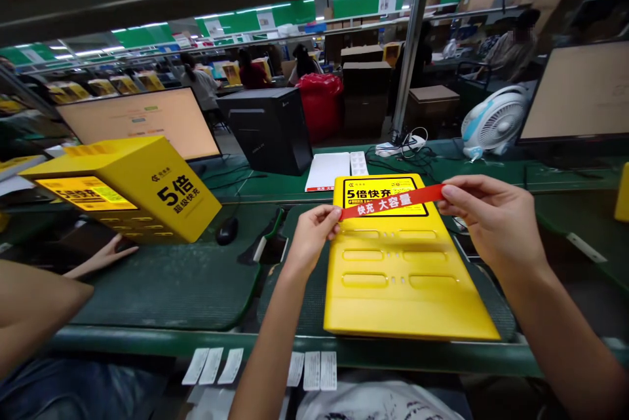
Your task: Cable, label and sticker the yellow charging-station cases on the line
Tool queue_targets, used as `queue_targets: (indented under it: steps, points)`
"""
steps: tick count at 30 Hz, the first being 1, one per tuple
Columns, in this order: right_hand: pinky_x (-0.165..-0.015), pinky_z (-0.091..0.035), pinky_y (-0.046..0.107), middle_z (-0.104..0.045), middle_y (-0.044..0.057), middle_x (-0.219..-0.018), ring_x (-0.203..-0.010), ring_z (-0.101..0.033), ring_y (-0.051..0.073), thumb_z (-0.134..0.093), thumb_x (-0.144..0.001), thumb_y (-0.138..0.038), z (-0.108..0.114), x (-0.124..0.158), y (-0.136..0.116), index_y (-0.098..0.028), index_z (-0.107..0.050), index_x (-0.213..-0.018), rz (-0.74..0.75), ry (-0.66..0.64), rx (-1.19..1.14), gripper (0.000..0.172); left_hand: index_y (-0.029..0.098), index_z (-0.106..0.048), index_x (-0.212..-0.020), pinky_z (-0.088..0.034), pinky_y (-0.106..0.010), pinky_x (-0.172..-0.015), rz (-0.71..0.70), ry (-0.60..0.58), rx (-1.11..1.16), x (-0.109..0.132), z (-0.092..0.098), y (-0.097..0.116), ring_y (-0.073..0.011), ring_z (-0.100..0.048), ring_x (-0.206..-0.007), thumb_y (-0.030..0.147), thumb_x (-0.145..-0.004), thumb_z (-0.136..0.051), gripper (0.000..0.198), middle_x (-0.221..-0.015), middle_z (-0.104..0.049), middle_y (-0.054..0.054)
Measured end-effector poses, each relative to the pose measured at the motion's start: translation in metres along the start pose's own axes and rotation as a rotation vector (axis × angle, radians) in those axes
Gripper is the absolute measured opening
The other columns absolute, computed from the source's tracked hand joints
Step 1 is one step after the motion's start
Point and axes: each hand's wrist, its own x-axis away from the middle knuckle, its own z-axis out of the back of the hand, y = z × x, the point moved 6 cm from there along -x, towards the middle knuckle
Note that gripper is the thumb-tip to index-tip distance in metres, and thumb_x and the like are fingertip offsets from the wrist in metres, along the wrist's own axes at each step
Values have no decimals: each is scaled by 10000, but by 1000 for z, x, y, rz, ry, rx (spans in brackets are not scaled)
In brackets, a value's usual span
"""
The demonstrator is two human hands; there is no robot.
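A red strip printed with white characters is held stretched between the 2 hands, its right end sitting higher than its left. Its left end is pinched between the thumb and fingers of the left hand, and its right end is gripped the same way by the right hand, so both hands are narrowly closed on it. The strip is held across the lower edge of a black-and-yellow label, though whether it touches the label cannot be told. The label is fixed at the far end of a yellow panel, which is laid flat on a dark green mat and is marked by 6 oblong slots in 3 rows.

To the left, a yellow box marked "5倍" is set on the bench at a tilt, and a co-worker's hand is placed just below its near corner. A black computer mouse is seen between the box and the panel. Beyond them, a monitor and a black computer tower are placed, while a white-and-blue fan is seen at the far right
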Motion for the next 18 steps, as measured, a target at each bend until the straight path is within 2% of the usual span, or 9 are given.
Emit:
queue_targets:
  steps: [3, 7, 9, 14, 18]
  points:
    - [-610, -596, 170, -731, 14, -770, -642, -678, 107, -890, -731, -271, 2, 1, -1, -212, -810, -876, 29, 22, 43, 176, 121, -731, -856, -360, -175, -518, -29, 35, 4, -1, 3, 3, -56, -477, -555, 447, -696, -856, 385, -638, -599, 9]
    - [-591, -609, 183, -729, 20, -762, -639, -679, 117, -894, -723, -284, 10, 3, 6, -194, -804, -862, 46, 99, 171, 189, 133, -767, -886, -418, -196, -571, -74, 83, -39, 0, 8, 11, -81, -530, -618, 379, -693, -859, 326, -710, -663, -13]
    - [-573, -614, 196, -732, 27, -773, -654, -686, 131, -912, -691, -310, 14, 4, 19, -180, -794, -863, -33, 117, 162, 247, 131, -776, -916, -444, -207, -594, -109, 96, -101, 2, 8, 15, -96, -560, -646, 352, -714, -840, 306, -765, -701, -33]
    - [-536, -582, 192, -725, 21, -729, -575, -638, 110, -946, -620, -317, 26, 8, 49, -156, -769, -1098, -203, 137, 198, 535, 165, -685, -1169, -519, -252, -696, -118, 161, -250, 3, 5, 6, -172, -678, -751, 323, -737, -807, 476, -799, -738, -34]
    - [-428, -493, 167, -731, 71, -746, -541, -601, 105, -936, -623, -392, 33, 10, 65, -119, -785, -918, -307, 114, 336, 429, 201, -669, -1085, -474, -244, -648, -162, 233, -510, 6, -1, 0, -172, -657, -710, 302, -814, -723, 294, -785, -711, -19]
